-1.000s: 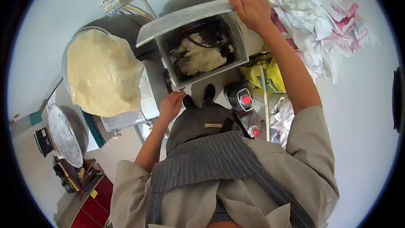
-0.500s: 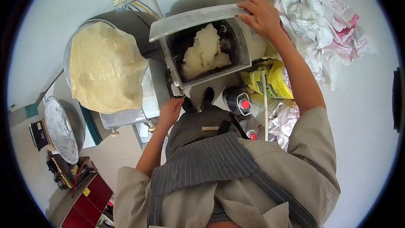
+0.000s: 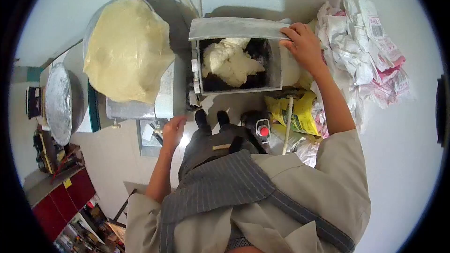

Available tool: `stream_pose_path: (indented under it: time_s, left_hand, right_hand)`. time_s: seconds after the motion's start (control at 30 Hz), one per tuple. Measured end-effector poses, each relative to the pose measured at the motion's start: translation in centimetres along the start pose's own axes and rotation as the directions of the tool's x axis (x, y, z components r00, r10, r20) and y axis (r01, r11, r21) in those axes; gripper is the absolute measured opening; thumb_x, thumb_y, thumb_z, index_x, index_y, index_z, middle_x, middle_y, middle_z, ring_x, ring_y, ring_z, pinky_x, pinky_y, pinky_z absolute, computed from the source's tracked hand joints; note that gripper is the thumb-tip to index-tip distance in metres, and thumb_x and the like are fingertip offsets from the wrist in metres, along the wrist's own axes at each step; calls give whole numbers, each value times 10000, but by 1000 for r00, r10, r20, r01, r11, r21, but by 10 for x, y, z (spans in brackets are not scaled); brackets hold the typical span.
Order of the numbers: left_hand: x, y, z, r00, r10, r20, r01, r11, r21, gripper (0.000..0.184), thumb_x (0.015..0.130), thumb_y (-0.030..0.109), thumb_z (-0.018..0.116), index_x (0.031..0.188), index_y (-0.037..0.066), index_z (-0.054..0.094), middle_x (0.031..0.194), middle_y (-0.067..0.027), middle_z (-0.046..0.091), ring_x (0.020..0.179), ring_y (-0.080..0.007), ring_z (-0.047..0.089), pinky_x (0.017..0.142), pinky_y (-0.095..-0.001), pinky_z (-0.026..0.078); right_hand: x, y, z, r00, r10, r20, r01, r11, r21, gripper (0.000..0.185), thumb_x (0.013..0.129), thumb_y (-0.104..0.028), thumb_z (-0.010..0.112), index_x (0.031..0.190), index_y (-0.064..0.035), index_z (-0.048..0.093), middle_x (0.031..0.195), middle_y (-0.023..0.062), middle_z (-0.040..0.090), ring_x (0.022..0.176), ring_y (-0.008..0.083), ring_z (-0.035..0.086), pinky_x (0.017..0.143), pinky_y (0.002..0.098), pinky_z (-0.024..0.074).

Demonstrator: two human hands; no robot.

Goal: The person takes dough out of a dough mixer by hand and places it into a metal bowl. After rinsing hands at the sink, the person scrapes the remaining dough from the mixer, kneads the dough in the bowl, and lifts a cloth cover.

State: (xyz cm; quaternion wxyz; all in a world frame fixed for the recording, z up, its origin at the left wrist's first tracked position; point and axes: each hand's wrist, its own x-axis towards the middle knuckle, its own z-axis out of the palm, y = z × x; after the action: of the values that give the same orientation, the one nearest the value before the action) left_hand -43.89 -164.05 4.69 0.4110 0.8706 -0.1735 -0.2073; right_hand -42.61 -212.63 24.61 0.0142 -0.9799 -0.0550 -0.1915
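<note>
A pale lump of dough (image 3: 232, 63) lies in the dark trough of a metal dough mixer (image 3: 241, 89). The mixer's grey lid (image 3: 234, 29) is raised along the back edge of the trough. My right hand (image 3: 304, 44) is closed over the lid's right end, fingers on top and thumb below. My left hand (image 3: 173, 132) is in the air to the left of my legs, below the mixer's front left corner and apart from it. Its fingers are blurred, and no held thing shows.
A large round pan under a yellowish sheet (image 3: 126, 51) stands left of the mixer. A metal bowl (image 3: 58, 103) is farther left. White sacks (image 3: 356, 56), a yellow bag (image 3: 295, 112), a pale stick (image 3: 287, 126) and a dark red-capped jug (image 3: 258, 126) are on the right.
My left hand has come away from the mixer's front left corner, down and leftward. The dough has shifted and changed shape in the trough. My right hand stays on the lid; the whole view has turned.
</note>
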Motion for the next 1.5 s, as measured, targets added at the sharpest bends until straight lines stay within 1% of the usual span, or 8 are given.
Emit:
stream_pose_path:
  time_s: [0.43, 0.7, 0.97, 1.03, 1.1, 1.37, 1.43, 1.5]
  left_hand:
    - [-108, -16, 29, 952, -254, -169, 241, 966, -95, 152, 882, 105, 566, 962, 33, 673, 914, -133, 681, 782, -255, 671, 703, -331, 519]
    - [-179, -22, 33, 883, -419, -209, 405, 908, -108, 194, 874, 102, 526, 992, 42, 669, 955, -138, 677, 849, -276, 660, 766, -360, 517]
    - [-283, -66, 29, 790, -532, -305, 520, 845, -127, 220, 868, 186, 529, 1003, 75, 663, 997, -133, 661, 918, -332, 620, 797, -416, 489]
    - [-311, -87, 29, 775, -524, -353, 514, 848, -132, 202, 882, 155, 533, 993, 40, 657, 949, -131, 671, 874, -313, 638, 776, -390, 504]
    - [-349, -110, 41, 718, -578, -387, 543, 814, -208, 202, 880, 162, 534, 996, 49, 654, 947, -132, 669, 877, -324, 634, 781, -398, 501]
    - [-496, -219, -24, 642, -632, -434, 542, 775, -326, 230, 852, 169, 551, 1048, 87, 639, 1030, -132, 640, 958, -338, 601, 824, -422, 484]
    - [-538, -238, -56, 569, -695, -440, 563, 719, -407, 227, 848, 164, 561, 1044, 81, 639, 1043, -128, 639, 951, -334, 604, 819, -422, 485]
    - [-574, -266, -77, 456, -722, -521, 584, 684, -437, 237, 866, 186, 553, 1056, 72, 639, 1032, -130, 647, 941, -326, 611, 818, -414, 487]
  right_hand:
    - [-63, -33, 19, 977, -209, 35, 197, 956, 216, 409, 649, -293, 775, 947, -60, 619, 868, 92, 531, 815, 288, 523, 698, 394, 436]
    - [-136, -81, 134, 881, -159, 446, 50, 968, 247, 356, 604, -119, 741, 869, -48, 515, 896, 146, 550, 848, 353, 554, 699, 448, 458]
    - [-152, -122, 172, 873, -52, 484, 40, 999, 35, 165, 763, -133, 619, 879, -35, 556, 916, 183, 572, 848, 371, 571, 722, 462, 469]
    - [-159, -122, 178, 863, 89, 497, -149, 985, 83, 171, 795, -136, 582, 930, -33, 560, 938, 184, 580, 853, 378, 573, 727, 465, 469]
    - [-163, -116, 186, 810, -7, 586, 147, 971, -191, 216, 804, -149, 571, 994, -47, 559, 956, 176, 588, 888, 370, 578, 745, 463, 474]
    - [-158, -309, 185, 608, 139, 782, 189, 931, -313, 210, 764, -186, 617, 925, -51, 628, 933, 155, 632, 903, 361, 612, 731, 434, 521]
    - [-159, -397, 194, 443, -246, 862, 466, 885, 13, 223, 790, -229, 601, 873, -27, 646, 920, 180, 646, 870, 371, 628, 745, 466, 510]
    - [-160, -503, 220, 383, -211, 899, 341, 937, 74, 276, 836, -280, 570, 836, -14, 644, 844, 181, 646, 814, 374, 630, 746, 495, 488]
